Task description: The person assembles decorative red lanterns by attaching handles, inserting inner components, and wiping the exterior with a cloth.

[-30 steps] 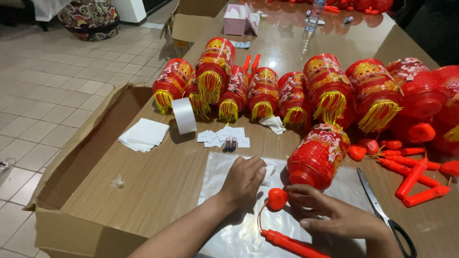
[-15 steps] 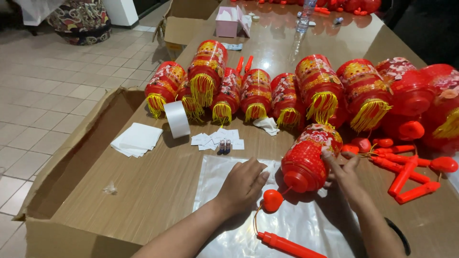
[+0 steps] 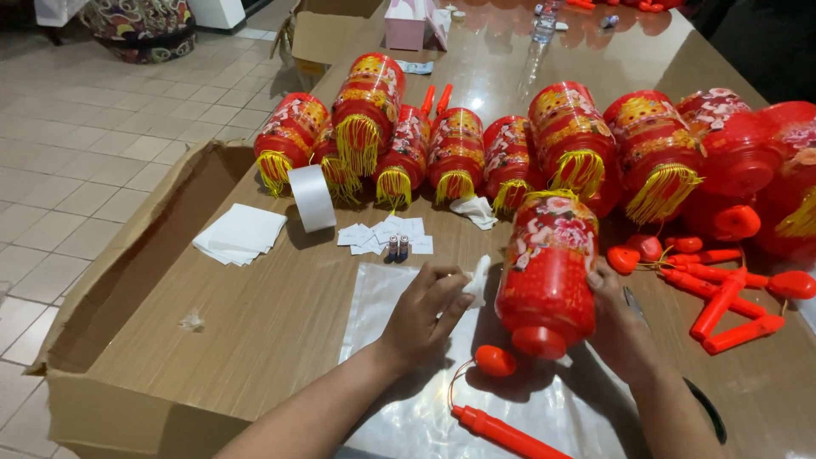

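My right hand (image 3: 620, 314) grips the side of a red lantern (image 3: 548, 263) with a yellow fringe, holding it tilted above a clear plastic sheet (image 3: 399, 323) on the wooden table. My left hand (image 3: 425, 310) pinches a small white piece (image 3: 478, 279) just left of the lantern. Below the lantern lie a small red bulb (image 3: 495, 360) on a thin wire and a red plastic handle stick (image 3: 501, 432).
A row of several finished red lanterns (image 3: 459, 153) lies across the table behind. A white tape roll (image 3: 311, 197), white paper pieces (image 3: 240, 234), small slips with two batteries (image 3: 397, 246), loose red sticks (image 3: 722, 293), and black scissors (image 3: 705, 412) surround me. An open cardboard box (image 3: 127, 272) hangs at the left edge.
My right hand has drawn the lantern closer and lower over the plastic sheet. My left hand rose from the sheet and now pinches a white piece beside the lantern.
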